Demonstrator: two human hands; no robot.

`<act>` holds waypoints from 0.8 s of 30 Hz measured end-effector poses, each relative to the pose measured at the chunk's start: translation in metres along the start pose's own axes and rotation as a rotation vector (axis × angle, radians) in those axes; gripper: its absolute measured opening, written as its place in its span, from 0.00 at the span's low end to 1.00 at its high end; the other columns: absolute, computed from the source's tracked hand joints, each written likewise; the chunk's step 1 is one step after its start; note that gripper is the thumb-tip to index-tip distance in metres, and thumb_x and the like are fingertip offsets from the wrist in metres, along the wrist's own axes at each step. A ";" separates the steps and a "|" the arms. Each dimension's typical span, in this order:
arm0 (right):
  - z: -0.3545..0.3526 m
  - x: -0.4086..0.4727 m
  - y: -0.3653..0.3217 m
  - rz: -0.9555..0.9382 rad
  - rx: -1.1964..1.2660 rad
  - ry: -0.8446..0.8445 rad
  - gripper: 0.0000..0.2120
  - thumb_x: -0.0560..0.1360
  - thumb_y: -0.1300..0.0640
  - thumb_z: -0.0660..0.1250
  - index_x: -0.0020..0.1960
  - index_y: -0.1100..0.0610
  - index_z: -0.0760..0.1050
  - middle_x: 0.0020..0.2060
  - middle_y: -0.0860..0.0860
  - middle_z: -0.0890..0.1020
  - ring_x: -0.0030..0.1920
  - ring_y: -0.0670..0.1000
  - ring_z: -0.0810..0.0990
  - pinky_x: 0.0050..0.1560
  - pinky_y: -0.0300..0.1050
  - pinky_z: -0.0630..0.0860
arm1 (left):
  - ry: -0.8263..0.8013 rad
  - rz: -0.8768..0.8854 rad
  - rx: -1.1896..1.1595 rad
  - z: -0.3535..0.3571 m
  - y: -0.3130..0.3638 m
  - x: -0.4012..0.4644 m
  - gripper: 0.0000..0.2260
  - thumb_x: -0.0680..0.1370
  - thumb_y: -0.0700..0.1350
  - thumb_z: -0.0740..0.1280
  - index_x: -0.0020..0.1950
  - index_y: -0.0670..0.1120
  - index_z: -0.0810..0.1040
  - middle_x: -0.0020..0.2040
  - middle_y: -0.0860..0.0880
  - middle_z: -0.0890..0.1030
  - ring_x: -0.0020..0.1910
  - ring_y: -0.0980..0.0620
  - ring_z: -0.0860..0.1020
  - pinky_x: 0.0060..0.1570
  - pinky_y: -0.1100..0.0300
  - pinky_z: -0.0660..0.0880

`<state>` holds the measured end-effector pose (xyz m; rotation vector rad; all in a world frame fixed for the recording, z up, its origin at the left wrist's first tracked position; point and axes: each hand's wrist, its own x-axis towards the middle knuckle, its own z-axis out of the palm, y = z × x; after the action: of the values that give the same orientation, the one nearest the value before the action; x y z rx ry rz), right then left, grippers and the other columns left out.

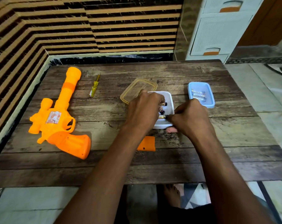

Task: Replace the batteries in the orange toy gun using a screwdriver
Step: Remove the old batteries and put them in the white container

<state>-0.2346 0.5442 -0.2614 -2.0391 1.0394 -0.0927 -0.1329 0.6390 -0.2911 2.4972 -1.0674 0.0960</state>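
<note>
The orange toy gun [59,117] lies on its side at the left of the wooden table [234,143], barrel pointing away. A yellow-handled screwdriver [94,87] lies beside the barrel. Its orange battery cover [147,143] rests near the table's middle, partly under my left forearm. My left hand [143,110] reaches into a white container [168,102] and grips gold and black batteries [163,112]. My right hand [190,118] holds the container's near right corner, its fingertips touching the end of one battery [162,117].
A clear amber lid [137,88] lies behind the white container. A blue tray [201,94] with several batteries stands at the right. A striped wall closes the left and back; a white drawer unit [218,28] stands behind the table's right corner.
</note>
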 end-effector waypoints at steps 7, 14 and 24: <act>0.002 0.002 -0.001 0.004 -0.047 0.000 0.09 0.72 0.66 0.67 0.35 0.63 0.82 0.18 0.49 0.79 0.18 0.38 0.75 0.17 0.31 0.64 | 0.282 -0.138 -0.252 -0.007 -0.038 0.009 0.08 0.78 0.37 0.70 0.51 0.47 0.85 0.49 0.51 0.85 0.48 0.49 0.81 0.46 0.51 0.79; 0.005 0.006 -0.002 0.002 -0.109 0.037 0.04 0.67 0.65 0.71 0.34 0.60 0.83 0.24 0.51 0.83 0.35 0.46 0.84 0.34 0.38 0.78 | 0.006 -0.163 -0.161 -0.010 -0.079 -0.002 0.08 0.74 0.41 0.77 0.45 0.53 0.83 0.48 0.56 0.79 0.49 0.53 0.79 0.48 0.51 0.79; 0.008 0.010 0.001 -0.033 -0.062 0.064 0.06 0.71 0.65 0.69 0.37 0.62 0.84 0.21 0.50 0.82 0.25 0.39 0.80 0.24 0.35 0.73 | 0.335 -0.117 -0.118 -0.015 -0.073 -0.001 0.08 0.77 0.33 0.69 0.49 0.47 0.78 0.53 0.50 0.79 0.54 0.46 0.80 0.47 0.46 0.80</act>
<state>-0.2256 0.5420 -0.2707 -2.1216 1.0604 -0.1450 -0.0808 0.6908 -0.3030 2.3249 -0.7657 0.3896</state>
